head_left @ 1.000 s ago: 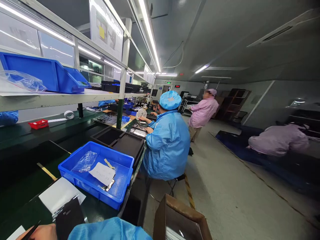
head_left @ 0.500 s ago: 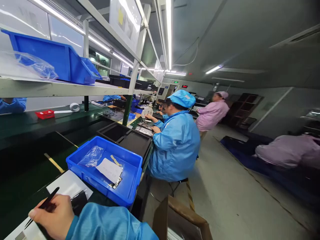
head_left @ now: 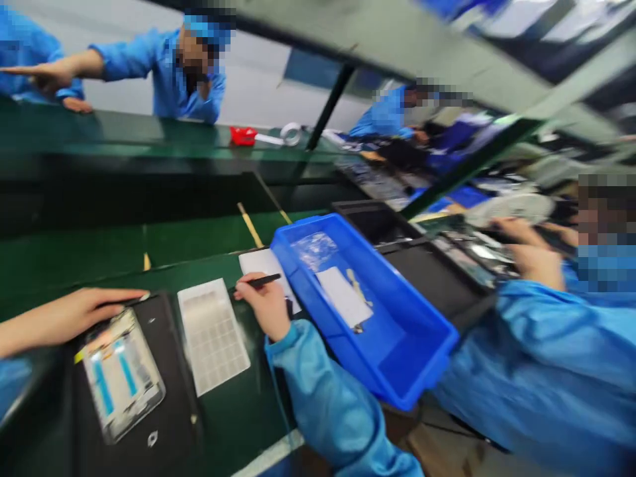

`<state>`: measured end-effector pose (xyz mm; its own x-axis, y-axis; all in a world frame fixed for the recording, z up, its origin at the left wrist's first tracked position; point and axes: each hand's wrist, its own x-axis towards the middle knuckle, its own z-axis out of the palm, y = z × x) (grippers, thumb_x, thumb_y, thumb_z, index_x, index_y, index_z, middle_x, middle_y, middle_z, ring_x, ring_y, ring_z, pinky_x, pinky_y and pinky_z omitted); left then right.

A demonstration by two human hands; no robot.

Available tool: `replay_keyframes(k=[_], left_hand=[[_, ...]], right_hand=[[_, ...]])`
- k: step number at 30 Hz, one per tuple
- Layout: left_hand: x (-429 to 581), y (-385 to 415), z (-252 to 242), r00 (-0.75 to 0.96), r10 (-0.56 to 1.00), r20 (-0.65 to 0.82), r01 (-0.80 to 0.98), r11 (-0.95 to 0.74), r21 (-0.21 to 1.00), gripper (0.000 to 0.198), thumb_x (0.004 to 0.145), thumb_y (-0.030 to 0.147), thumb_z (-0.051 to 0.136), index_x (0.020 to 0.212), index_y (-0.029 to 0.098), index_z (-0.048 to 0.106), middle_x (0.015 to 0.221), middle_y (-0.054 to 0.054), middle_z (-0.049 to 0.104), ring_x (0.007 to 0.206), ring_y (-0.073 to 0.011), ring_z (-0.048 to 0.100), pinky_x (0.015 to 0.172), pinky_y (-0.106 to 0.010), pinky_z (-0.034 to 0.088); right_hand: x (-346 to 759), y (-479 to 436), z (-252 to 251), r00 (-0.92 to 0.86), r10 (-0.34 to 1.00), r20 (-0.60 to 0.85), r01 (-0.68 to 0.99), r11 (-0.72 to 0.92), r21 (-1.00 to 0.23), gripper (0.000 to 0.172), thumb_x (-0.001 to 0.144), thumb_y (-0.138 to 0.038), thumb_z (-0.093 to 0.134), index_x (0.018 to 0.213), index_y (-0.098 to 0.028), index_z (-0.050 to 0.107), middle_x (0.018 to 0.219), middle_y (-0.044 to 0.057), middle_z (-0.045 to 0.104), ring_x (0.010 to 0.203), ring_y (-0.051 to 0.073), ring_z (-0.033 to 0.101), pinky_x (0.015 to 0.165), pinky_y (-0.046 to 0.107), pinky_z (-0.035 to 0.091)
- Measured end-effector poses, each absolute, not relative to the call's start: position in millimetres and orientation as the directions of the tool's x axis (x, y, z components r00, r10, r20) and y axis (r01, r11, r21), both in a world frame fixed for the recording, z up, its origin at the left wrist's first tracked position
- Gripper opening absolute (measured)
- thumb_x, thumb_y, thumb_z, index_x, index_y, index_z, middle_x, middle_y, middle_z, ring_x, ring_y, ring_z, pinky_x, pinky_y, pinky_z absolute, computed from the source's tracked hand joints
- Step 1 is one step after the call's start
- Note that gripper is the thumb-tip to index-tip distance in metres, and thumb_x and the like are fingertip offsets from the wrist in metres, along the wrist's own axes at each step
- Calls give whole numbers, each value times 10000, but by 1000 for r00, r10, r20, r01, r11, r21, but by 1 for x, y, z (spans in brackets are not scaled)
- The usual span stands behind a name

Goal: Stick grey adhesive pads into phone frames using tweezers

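Observation:
My right hand (head_left: pixel 264 306) holds black tweezers (head_left: pixel 262 281) in a pinch, above the right edge of a white sheet with a printed grid (head_left: pixel 213 338). A phone frame (head_left: pixel 122 371) with two blue strips lies on a black mat (head_left: pixel 179 404) to the left. My left hand (head_left: pixel 106 308) rests over the phone frame's upper end, its index finger stretched out and thumb apart. Whether it grips the frame, I cannot see. A small metal-coloured piece (head_left: pixel 152 438) lies on the mat below the frame.
A blue bin (head_left: pixel 407 354) with a white paper slip and clear plastic stands right of my right hand. Black trays (head_left: pixel 427 265) lie beyond it. A co-worker's hands (head_left: pixel 534 255) work at right. Across the bench, another person (head_left: pixel 163 73) points left.
The view has swung left and down onto the bench. My left hand, the phone frame and mat have come into view. The tweezers remain in my right hand.

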<state>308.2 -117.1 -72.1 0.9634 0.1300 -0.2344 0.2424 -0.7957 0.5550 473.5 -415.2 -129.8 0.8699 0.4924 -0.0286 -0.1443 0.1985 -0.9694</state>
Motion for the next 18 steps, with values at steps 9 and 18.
replay_keyframes(k=[9,18], left_hand=[[310,-128,-83,952,139,-273,241,-891,386,426,928,370,439,1298,273,628,1243,-16,673,1070,-239,643,936,-322,484],[350,-234,-79,978,-207,18,-204,-945,257,219,949,210,497,1055,148,679,1106,-100,638,1026,-244,597,909,-372,471]], right_hand=[[466,-422,-119,734,675,74,113,-14,-993,130,754,-285,814,856,-226,761,933,42,734,859,211,694,789,346,585],[477,-447,-127,716,695,63,293,-218,-931,182,816,-372,761,910,-220,727,897,52,731,836,223,690,784,366,573]])
